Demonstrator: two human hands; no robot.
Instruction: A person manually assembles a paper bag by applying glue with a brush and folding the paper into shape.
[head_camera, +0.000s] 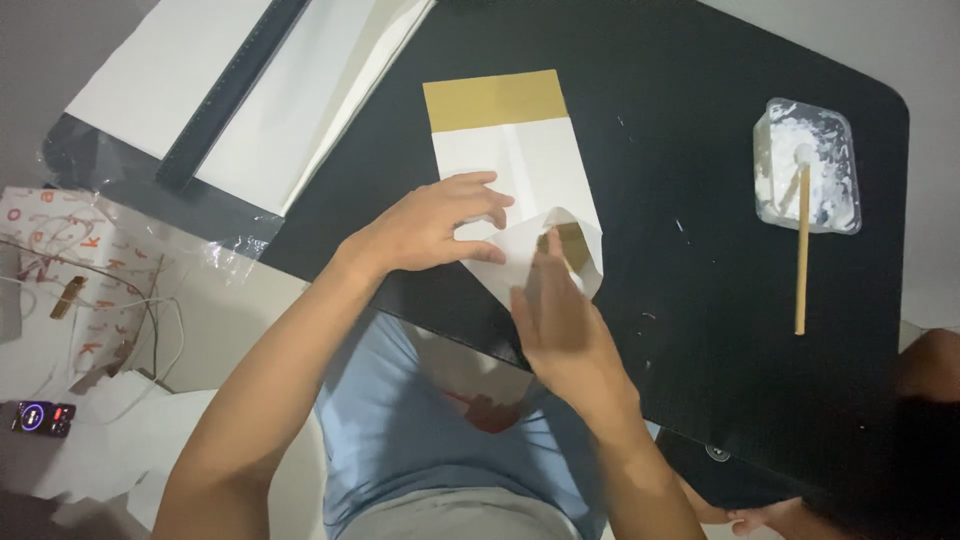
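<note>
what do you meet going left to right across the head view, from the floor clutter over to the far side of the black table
small dark device on the floor → black ruler on white sheets → left hand → white and gold paper bag → wooden stick in the glue tray

The paper bag (515, 165) lies mid-table (700, 330) under both hands — left hand (425, 230) beside right hand (560, 320); the tray (807, 165) (stick (801, 260) in it) sits right, paper sheets (250, 90) behind-left.

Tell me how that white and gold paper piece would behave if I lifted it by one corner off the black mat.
The paper piece looks thin and creased, so it would likely flop and weigh little. Its near end is folded open under the left hand and right hand, so it probably springs back when released. Lying flat on the mat, it may slide easily.
</note>
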